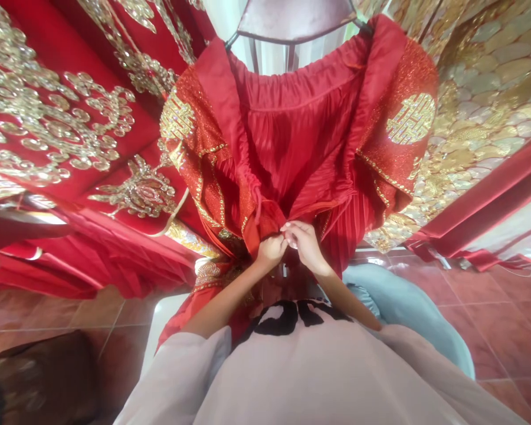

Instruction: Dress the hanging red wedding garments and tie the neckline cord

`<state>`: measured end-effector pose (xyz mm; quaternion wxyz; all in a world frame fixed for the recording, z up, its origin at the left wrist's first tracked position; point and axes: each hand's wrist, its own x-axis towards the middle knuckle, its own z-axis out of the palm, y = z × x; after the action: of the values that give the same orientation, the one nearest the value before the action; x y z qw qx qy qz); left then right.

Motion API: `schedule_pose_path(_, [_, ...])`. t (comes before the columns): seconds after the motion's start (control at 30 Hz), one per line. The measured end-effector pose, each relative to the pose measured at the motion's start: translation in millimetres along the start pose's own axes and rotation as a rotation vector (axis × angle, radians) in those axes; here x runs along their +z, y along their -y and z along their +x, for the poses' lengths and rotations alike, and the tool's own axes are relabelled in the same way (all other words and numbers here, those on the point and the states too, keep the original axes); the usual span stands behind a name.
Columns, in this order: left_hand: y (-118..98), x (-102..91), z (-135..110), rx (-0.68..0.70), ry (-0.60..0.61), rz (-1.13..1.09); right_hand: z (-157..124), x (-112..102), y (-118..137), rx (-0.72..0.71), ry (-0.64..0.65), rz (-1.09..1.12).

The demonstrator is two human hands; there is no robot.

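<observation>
In front of me a red pleated skirt (292, 141) hangs spread wide, with a gathered waistband along its top. Glittery orange-red panels with gold trim and round gold emblems flank it. My left hand (271, 250) is closed on the red cloth at the lower middle of the skirt, at an opening between folded edges. Right beside it, my right hand (305, 243) has its fingers bent and pinched together against the left thumb. Whatever sits between those fingertips is too small or hidden to make out.
A dark hanger or frame (296, 23) carries the garment. Red cloth with clear beadwork (44, 112) hangs on the left, gold scale-patterned cloth (482, 106) on the right. A pale blue plastic chair or tub (407, 301) and a dark bag (44, 378) stand on the tiled floor.
</observation>
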<state>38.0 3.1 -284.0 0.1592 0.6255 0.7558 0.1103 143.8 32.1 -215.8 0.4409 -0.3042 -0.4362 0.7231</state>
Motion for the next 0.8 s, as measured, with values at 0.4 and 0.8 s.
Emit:
schedule_pose_path(0.4, [-19.8, -36.3, 20.9, 0.001, -0.008, 0.169, 10.7, 0.0, -10.9, 0.118, -0.085, 0.099])
schedule_pose_path(0.8, [-18.6, -29.7, 20.5, -0.006, -0.004, 0.135, 23.6, 27.8, 16.1, -0.057, -0.119, 0.219])
